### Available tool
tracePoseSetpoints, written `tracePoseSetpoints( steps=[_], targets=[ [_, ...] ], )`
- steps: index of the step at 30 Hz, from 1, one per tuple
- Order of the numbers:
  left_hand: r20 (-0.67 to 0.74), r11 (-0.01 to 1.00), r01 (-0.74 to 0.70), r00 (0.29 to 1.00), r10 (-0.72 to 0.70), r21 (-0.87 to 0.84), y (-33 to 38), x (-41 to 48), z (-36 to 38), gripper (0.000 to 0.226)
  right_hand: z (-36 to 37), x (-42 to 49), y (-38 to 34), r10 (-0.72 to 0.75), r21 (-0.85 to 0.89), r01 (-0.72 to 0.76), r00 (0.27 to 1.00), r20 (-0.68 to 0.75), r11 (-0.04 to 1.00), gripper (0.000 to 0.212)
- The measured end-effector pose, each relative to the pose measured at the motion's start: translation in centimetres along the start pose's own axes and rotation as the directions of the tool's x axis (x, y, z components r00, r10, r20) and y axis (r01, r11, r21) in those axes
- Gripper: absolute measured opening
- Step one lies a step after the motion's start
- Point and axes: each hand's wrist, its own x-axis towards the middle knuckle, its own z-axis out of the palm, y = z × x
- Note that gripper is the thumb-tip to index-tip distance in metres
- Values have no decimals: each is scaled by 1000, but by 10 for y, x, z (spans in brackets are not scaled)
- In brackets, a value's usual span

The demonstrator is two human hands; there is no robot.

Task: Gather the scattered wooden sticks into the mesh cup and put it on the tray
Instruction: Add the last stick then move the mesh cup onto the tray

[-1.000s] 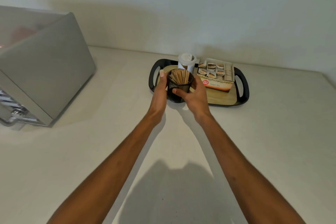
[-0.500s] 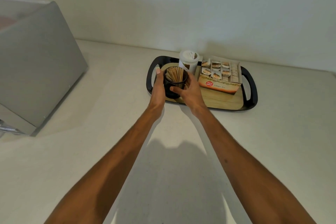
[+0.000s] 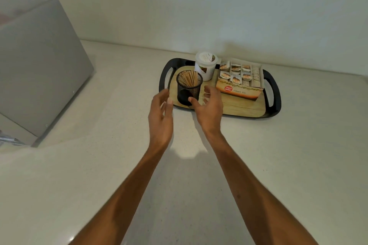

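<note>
On the left end of a black-handled tray (image 3: 275,93) with a wood-grain floor, a black wire-mesh cup (image 3: 189,90) stands upright, packed with thin wooden sticks (image 3: 190,78), as a person's two bare hands flank it with nothing in either. Left hand (image 3: 161,113) hovers just left of the cup, fingers spread and loose; right hand (image 3: 209,105) sits just to its right and near side, fingers curled wide apart, the thumb tip close against the cup's lower wall, though whether it touches cannot be told. Beyond the cup, at the tray's far edge, stands a white lidded tub (image 3: 206,65); to the right an open cardboard box of ginger tea sachets (image 3: 239,79) fills the middle of the tray. A grey metal appliance (image 3: 37,65) occupies the far left of the pale countertop (image 3: 99,165), where no loose sticks are visible. Placement appears complete, and the release step is in hand; what is left seems only to draw both hands clear without nudging the cup.
</note>
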Motion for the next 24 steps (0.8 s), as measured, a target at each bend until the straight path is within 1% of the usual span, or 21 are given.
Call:
tracePoseSetpoints(
  steps=[1, 2, 3, 4, 5, 7, 9, 14, 15, 19, 24],
  targets=[
    [3, 993, -72, 997, 72, 93, -8, -9, -8, 39, 4, 2, 3, -6, -21, 6, 1000, -8, 1000, 70],
    [64, 969, -135, 990, 124, 206, -19, -23, -17, 38, 7, 4, 5, -10, -35, 10, 1000, -12, 999, 70],
    [174, 925, -209, 972, 160, 318, -32, -33, -26, 39, 10, 7, 6, -11, -50, 10, 1000, -15, 999, 70],
    [289, 860, -262, 947, 142, 438, -41, -37, -33, 42, 13, 10, 7, -12, -63, 11, 1000, -18, 998, 70],
    [371, 788, -295, 924, 92, 540, -47, -37, -36, 47, 16, 12, 8, -16, -76, 14, 1000, -20, 997, 69],
    [446, 663, -348, 894, 24, 662, -51, -37, -39, 58, 22, 17, 10, -28, -97, 26, 999, -23, 995, 64],
    [488, 569, -411, 873, 19, 713, -52, -40, -37, 66, 29, 20, 11, -31, -103, 29, 999, -26, 994, 61],
    [482, 415, -434, 876, -12, 800, -52, -44, -27, 75, 42, 28, 13, -57, -91, 52, 997, -47, 994, 61],
    [479, 405, -431, 878, -18, 806, -53, -45, -26, 77, 44, 30, 12, -62, -87, 57, 997, -52, 995, 61],
    [475, 415, -431, 880, -3, 801, -54, -45, -26, 83, 53, 42, 10, -69, -56, 66, 995, -67, 996, 63],
    [476, 426, -429, 879, -5, 797, -59, -44, -25, 81, 64, 57, 8, -58, -51, 53, 994, -96, 997, 61]
  ],
)
